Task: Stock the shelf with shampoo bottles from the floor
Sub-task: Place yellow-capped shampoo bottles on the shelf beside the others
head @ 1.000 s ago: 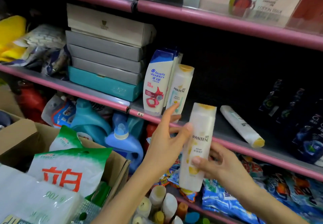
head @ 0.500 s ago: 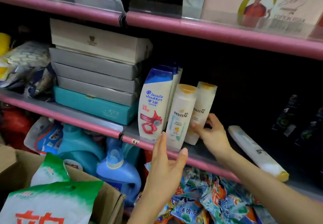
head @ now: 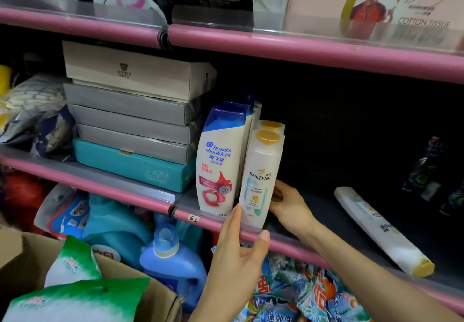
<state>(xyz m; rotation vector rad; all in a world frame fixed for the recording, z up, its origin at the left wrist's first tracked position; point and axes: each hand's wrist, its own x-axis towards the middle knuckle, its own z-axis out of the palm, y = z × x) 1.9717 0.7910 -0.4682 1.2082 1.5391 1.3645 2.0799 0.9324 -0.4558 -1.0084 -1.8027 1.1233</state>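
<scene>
Pink-edged shelving [head: 313, 52] fills the view, with the middle shelf [head: 326, 211] as your working surface. At its left stands a stack of flat boxes [head: 130, 120]; a lying bottle [head: 381, 228] rests on its side well to the right. Below the shelf, a cardboard box [head: 22, 259] holds green detergent bags [head: 75, 296].

Two Head & Shoulders bottles [head: 218, 160] stand upright just beside the boxes. Touching their right side is the front Pantene bottle [head: 261, 176], upright at the shelf lip, with the rear Pantene bottle [head: 272, 125] directly behind it; only its yellow cap shows.

Your right hand [head: 288, 206] reaches behind the front bottle. Its fingertips are hidden, so whether it grips the rear bottle cannot be told. Your left hand [head: 238, 253] is released, fingers straight, index tip at the front bottle's base.

To finish the placement well:
1. Keep the left hand as a stop so the front bottle does not tip off the lip.
2. Seat the rear bottle flat and square behind the front one.
3. Withdraw the right hand rightward, avoiding the caps.
</scene>
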